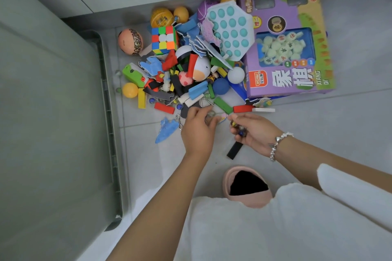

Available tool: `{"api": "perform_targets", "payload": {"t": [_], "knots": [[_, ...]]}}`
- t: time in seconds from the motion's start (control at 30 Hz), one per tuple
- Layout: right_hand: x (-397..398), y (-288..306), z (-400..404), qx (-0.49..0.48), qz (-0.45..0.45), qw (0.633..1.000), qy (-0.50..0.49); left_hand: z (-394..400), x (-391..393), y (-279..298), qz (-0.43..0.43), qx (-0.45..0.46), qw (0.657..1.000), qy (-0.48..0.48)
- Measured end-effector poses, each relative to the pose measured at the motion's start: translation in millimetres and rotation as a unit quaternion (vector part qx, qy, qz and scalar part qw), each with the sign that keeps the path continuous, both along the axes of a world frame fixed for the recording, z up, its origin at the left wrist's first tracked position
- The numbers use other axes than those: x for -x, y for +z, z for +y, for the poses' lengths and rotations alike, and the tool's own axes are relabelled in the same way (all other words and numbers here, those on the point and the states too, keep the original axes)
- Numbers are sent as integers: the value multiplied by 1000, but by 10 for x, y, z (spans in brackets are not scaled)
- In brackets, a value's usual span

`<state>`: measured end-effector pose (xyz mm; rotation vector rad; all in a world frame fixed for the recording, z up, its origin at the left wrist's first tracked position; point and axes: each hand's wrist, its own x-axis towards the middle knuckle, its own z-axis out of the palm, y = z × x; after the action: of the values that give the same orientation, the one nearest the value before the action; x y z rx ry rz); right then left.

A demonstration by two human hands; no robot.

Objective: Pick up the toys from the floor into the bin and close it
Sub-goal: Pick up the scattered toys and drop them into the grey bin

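your left hand (198, 128) is down at the near edge of the toy pile (191, 63), fingers curled around a clear marble (210, 117) just off the floor (318, 129). your right hand (251, 131) sits just right of it, palm turned in, fingers cupped round a few marbles (238, 129), with a beaded bracelet (276, 145) on the wrist. a black block (234, 150) lies under that hand on the tile.

pile is far of both hands, against the wall: rubik's cube (165, 39) far left, orange balls (162, 17) behind it, teal pop-it (230, 30) leaning on the purple chess box (290, 46) at far right. penguin plush (200, 69) in the middle, blue ball (220, 86) and white ball (235, 74) to its right, coloured domino blocks (164, 107) scattered along the near side. blue shoe toy (166, 130) sits alone, left of your left hand.

grey bin (53, 112) fills the left side, touching nothing in the pile. can't tell from here whether the lid is on it. pink slipper (247, 186) near, below your hands.
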<state>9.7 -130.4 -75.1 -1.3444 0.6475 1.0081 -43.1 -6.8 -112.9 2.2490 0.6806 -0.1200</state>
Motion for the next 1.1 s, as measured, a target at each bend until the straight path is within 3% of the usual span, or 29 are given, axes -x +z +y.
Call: {"api": "perform_targets", "payload": {"t": [0.1,0.23,0.33,0.53,0.73,0.9,1.1], "knots": [[-10,-4,5,1,0,1000,0,-9,-73,-2,5,3,1000,-3],[-26,-11,18,2,-8,1000,-2,22,-27,134,-26,148,986,77],[-26,-13,54,-28,9,1000,7,-10,118,300,-46,227,972,50],[-13,-4,186,-118,69,990,-42,-22,200,326,-30,251,965,70],[-4,-53,290,-107,61,992,3,111,322,382,-47,323,939,111],[-5,-81,483,-105,73,992,11,270,351,429,-66,341,929,124],[-33,-49,630,-100,89,991,-5,531,323,247,-70,226,948,211]]}}
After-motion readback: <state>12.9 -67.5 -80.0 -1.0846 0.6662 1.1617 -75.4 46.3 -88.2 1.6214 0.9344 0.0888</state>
